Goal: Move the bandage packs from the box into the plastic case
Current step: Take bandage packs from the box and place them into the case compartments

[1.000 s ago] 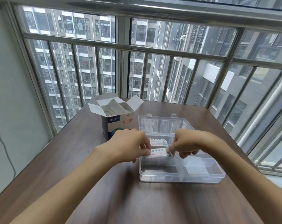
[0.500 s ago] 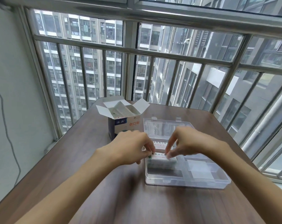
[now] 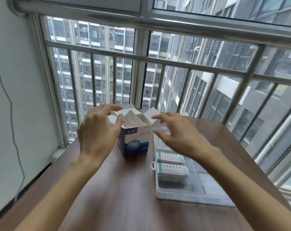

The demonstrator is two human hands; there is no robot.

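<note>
A blue and white cardboard box (image 3: 135, 140) stands on the brown table with its top flaps open and white packs showing inside. My left hand (image 3: 98, 130) hovers at the box's left side, fingers spread, thumb near the opening. My right hand (image 3: 176, 132) hovers at the box's right side, fingers spread and holding nothing. To the right lies the clear plastic case (image 3: 173, 195), open. Two white bandage packs (image 3: 172, 169) with green edges lie side by side in its left compartment.
The brown wooden table (image 3: 124, 197) reaches a metal window railing (image 3: 141, 59) at the back. A white wall with a hanging cable (image 3: 11, 114) is on the left. The case's right compartments lie under my right forearm.
Both hands let go of the pack in the case and rose to the open box. The view tilted and shifted, so the case now sits lower right.
</note>
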